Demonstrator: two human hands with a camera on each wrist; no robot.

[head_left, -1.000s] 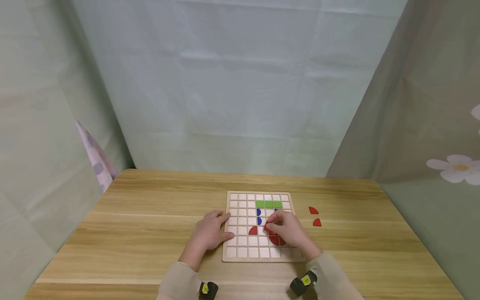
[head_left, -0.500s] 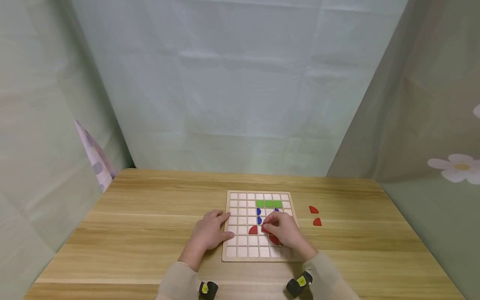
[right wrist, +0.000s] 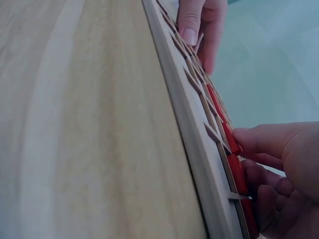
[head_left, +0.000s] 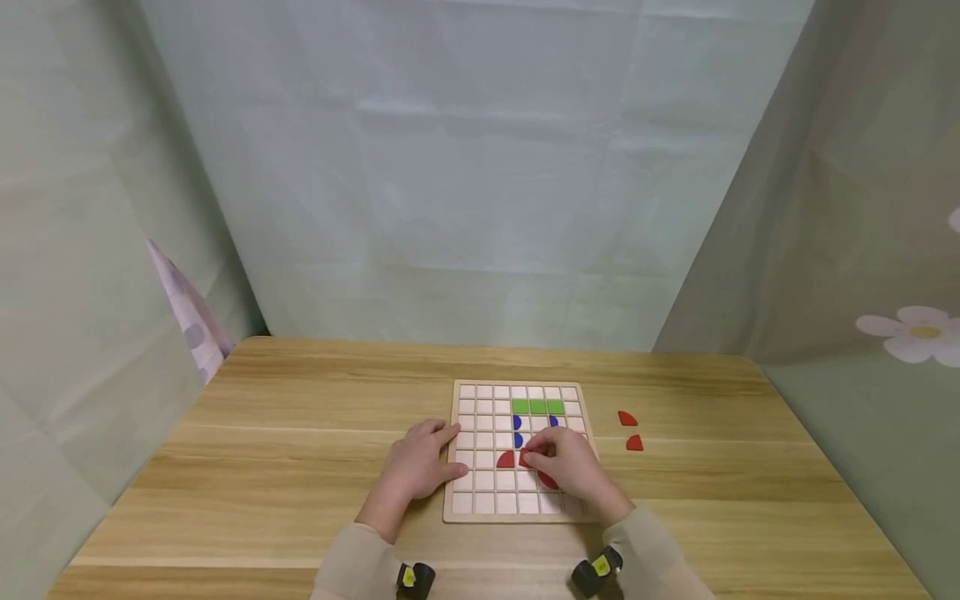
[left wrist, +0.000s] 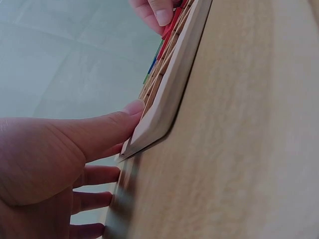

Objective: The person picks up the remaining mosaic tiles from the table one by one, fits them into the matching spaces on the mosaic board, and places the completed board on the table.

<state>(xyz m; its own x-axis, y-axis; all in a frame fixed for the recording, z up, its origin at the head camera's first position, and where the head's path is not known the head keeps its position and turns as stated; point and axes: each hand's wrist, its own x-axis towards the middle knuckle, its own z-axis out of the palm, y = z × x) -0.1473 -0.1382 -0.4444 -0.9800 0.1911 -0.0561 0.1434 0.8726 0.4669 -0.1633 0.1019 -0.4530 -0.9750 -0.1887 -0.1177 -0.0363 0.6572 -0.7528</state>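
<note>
At the board are hands; the right pinches a red piece.

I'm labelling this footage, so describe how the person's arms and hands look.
The left hand and right hand are bare. The sleeves are pale beige; beside each sits a small black device with a yellow patch.
</note>
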